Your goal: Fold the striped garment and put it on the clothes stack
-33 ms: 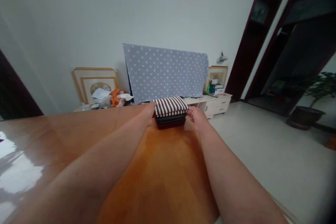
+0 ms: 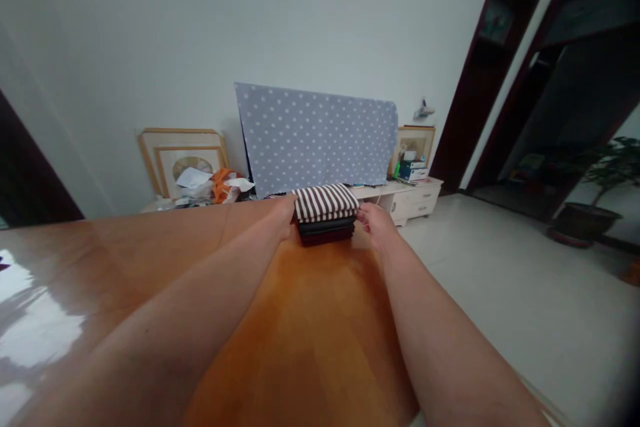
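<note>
A folded brown-and-white striped cloth (image 2: 326, 202) lies on top of folded dark cloths (image 2: 327, 231), black above and dark red below. The stack sits toward the far end of a glossy wooden table (image 2: 310, 320). My left hand (image 2: 286, 215) is against the stack's left side, gripping the striped cloth's edge, with most of its fingers hidden. On the opposite side, my right hand (image 2: 374, 219) has its fingers curled at the right edge of the striped cloth. Both arms are stretched far forward.
Behind the table, a polka-dot cloth (image 2: 320, 137) drapes over a wide flat object above a white cabinet (image 2: 415, 200). Picture frames (image 2: 187, 153) lean on the wall by piled bags and papers (image 2: 215, 187). A potted plant (image 2: 587, 220) stands on the right floor.
</note>
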`<state>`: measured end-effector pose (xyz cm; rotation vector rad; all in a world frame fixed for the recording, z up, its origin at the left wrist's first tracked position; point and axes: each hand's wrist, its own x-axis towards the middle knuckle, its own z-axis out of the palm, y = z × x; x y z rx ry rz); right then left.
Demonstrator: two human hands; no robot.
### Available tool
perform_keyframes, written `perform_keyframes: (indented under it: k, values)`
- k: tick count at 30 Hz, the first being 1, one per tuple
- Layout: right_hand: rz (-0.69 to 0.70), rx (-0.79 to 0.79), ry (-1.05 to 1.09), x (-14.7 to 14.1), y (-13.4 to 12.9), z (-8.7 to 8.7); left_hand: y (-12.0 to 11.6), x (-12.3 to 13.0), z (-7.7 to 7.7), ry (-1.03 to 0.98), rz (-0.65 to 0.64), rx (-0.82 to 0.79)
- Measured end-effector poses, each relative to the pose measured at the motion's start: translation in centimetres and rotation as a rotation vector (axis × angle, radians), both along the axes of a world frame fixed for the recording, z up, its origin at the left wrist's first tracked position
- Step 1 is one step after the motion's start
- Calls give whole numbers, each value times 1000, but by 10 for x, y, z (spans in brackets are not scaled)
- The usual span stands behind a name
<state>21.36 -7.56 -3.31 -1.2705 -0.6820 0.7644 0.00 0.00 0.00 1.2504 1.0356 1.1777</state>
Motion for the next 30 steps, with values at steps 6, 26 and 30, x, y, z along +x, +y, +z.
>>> perform_keyframes:
  k: [6, 26, 30]
  values:
    - [-10, 18, -22, -1, -2, 0, -7, -9, 6, 65, -14, -138]
    - [10, 13, 42, -3, -5, 1, -7, -14, -1, 100, 3, -182]
    - [-2, 25, 43, -4, -6, 3, -3, -14, -4, 92, 32, -179]
